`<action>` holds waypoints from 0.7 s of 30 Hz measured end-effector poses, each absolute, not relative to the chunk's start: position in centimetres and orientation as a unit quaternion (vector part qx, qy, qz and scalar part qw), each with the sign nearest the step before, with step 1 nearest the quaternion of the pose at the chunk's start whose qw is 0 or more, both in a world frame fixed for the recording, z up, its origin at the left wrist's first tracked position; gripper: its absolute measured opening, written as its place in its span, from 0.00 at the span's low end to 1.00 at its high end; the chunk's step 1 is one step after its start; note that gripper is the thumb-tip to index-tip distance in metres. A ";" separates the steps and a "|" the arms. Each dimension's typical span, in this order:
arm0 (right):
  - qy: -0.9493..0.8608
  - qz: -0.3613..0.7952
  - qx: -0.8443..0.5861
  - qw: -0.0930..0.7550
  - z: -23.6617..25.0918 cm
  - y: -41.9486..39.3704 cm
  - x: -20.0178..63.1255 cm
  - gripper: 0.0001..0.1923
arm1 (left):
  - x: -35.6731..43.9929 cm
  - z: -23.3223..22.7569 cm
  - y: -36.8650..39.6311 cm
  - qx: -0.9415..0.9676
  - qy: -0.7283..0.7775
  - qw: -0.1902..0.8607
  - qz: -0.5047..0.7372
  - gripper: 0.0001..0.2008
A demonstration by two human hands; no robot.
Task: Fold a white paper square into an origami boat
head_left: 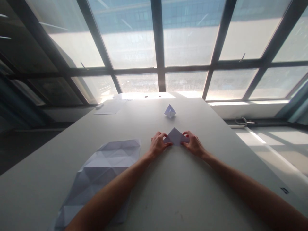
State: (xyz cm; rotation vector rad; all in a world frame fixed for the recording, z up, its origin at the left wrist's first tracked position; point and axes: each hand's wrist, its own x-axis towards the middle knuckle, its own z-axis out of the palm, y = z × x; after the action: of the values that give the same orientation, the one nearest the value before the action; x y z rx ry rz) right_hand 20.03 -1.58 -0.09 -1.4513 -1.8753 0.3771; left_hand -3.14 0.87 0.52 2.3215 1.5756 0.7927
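Note:
Between my two hands is a small folded sheet of white paper (175,136), its peak pointing away from me. My left hand (158,142) pinches its left corner between thumb and fingers. On the other side, my right hand (192,143) grips the right corner the same way. Just beyond stands a folded paper boat (170,111) with a pointed top. A large creased sheet of paper (103,166) lies to the left, partly covered by my left forearm.
The white table (192,192) stretches toward the windows. Flat paper sheets (107,109) rest at its far left. A dark mark (284,190) is near the right edge. A coiled cable (244,121) lies beyond the table on the right.

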 end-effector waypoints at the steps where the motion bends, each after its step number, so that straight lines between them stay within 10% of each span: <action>1: -0.729 0.150 -0.557 0.369 -0.1 -1.6 20.1 0.19 | -3.1 0.5 0.9 0.790 0.535 0.119 0.274 0.20; 21: -0.704 0.186 -0.533 0.431 -0.3 -0.9 20.6 0.08 | -3.2 0.5 1.5 0.730 0.455 0.309 0.405 0.16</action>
State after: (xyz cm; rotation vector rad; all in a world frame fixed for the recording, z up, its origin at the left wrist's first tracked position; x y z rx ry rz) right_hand 20.59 -0.92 -0.27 -1.3282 -1.7567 0.4639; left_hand -3.23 1.51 0.53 1.9302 1.2019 1.0704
